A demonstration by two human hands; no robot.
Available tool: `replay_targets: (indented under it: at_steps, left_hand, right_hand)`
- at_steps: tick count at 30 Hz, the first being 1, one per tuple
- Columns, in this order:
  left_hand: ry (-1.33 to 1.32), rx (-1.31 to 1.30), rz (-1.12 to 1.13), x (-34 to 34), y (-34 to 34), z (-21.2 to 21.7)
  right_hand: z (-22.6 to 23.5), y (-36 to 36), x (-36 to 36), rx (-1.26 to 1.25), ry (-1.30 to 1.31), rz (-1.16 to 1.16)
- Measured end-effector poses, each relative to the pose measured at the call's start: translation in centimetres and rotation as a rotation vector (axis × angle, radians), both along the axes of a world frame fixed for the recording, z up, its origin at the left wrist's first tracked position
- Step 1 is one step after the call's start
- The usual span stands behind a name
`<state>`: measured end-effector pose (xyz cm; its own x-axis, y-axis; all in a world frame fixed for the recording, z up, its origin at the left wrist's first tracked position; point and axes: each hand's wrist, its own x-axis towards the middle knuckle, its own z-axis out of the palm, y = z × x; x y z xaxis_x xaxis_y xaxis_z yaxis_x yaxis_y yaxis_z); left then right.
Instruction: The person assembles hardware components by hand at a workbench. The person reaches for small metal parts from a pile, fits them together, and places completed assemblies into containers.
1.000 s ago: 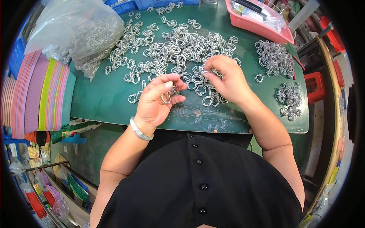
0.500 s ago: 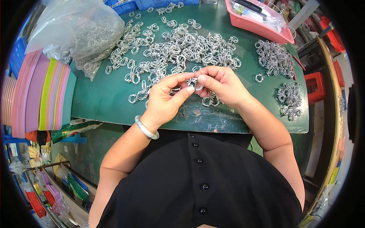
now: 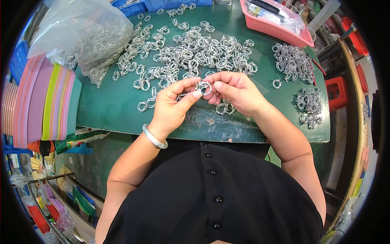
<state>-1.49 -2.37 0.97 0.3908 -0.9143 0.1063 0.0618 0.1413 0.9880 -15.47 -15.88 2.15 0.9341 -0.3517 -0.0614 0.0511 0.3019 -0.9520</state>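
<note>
Metal clamp ring (image 3: 203, 87) pinched btwn both hands, above near edge of green table (image 3: 109, 110).
Big loose ring pile (image 3: 191, 53) behind; clear bag of rings (image 3: 87, 36) far left; pink tray (image 3: 276, 26) far right. Left hand (image 3: 172, 107) + right hand (image 3: 235, 93) closed on same ring, fingertips touching it.

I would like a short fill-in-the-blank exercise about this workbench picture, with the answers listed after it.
1. Both hands hold one small metal ring clip above the ______ table top.
2. The bangle sits on the ______ wrist.
3. The clear plastic bag of clips lies at the table's far ______ corner.
4. The basket at the far right is ______ in colour.

Answers: green; left; left; pink
</note>
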Motion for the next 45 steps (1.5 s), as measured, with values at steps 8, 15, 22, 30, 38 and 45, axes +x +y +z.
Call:
replay_targets:
  at_steps: [8,15,22,30,38,45]
  left_hand:
    - [0.019,-0.019,-0.001,-0.1,0.0,-0.3]
    - [0.204,0.033,-0.042,0.2,0.4,-0.1]
    - [0.280,0.024,-0.043,0.3,0.4,-0.1]
    - [0.250,0.213,-0.056,0.4,0.6,0.6]
    - [-0.081,0.031,0.015,0.0,0.6,0.1]
    - [-0.509,-0.120,0.135,-0.1,0.6,0.0]
  right_hand:
    - [0.3,0.1,0.0,0.003,0.014,0.003]
    - [0.4,0.1,0.0,0.018,0.039,-0.008]
    - [0.2,0.2,0.1,-0.095,0.021,-0.003]
    - [0.1,0.9,-0.1,-0.389,-0.039,-0.093]
    - [0.0,0.6,-0.2,-0.649,-0.050,-0.122]
    - [-0.6,0.6,-0.1,-0.565,-0.147,-0.116]
